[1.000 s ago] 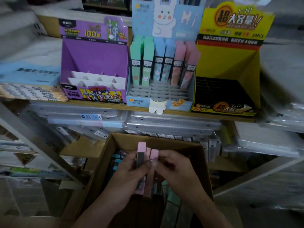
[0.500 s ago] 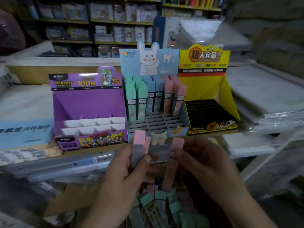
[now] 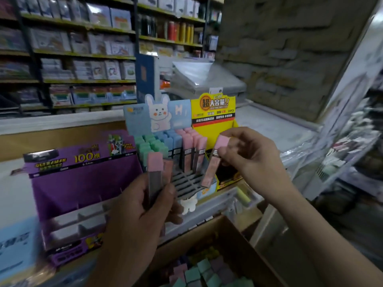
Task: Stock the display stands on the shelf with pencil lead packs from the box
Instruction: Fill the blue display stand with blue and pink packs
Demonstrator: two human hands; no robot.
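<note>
My left hand (image 3: pixel 143 210) grips two pink-capped lead packs (image 3: pixel 155 175) upright, in front of the blue bunny display stand (image 3: pixel 157 119). My right hand (image 3: pixel 248 158) pinches one pink lead pack (image 3: pixel 213 164) by its top, tilted, its lower end over the stand's grey grid near the front right. Green, blue and pink packs (image 3: pixel 165 146) stand in the back rows of that stand. The cardboard box (image 3: pixel 234 233) below holds several green and pink packs (image 3: pixel 199 270). A purple stand (image 3: pixel 83 183) sits left and a yellow stand (image 3: pixel 215 112) right, on the shelf.
The shelf edge (image 3: pixel 215 204) runs below the stands, with wrapped stock underneath. Plastic-wrapped paper stacks (image 3: pixel 275 129) lie right of the yellow stand. Background shelves (image 3: pixel 83 54) carry stationery. A white bunny tag (image 3: pixel 188 204) hangs at the blue stand's front.
Both hands have risen from the box to the stands. My right hand has pulled one pink pack away from the bunch and carried it right and up over the blue stand's grid.
</note>
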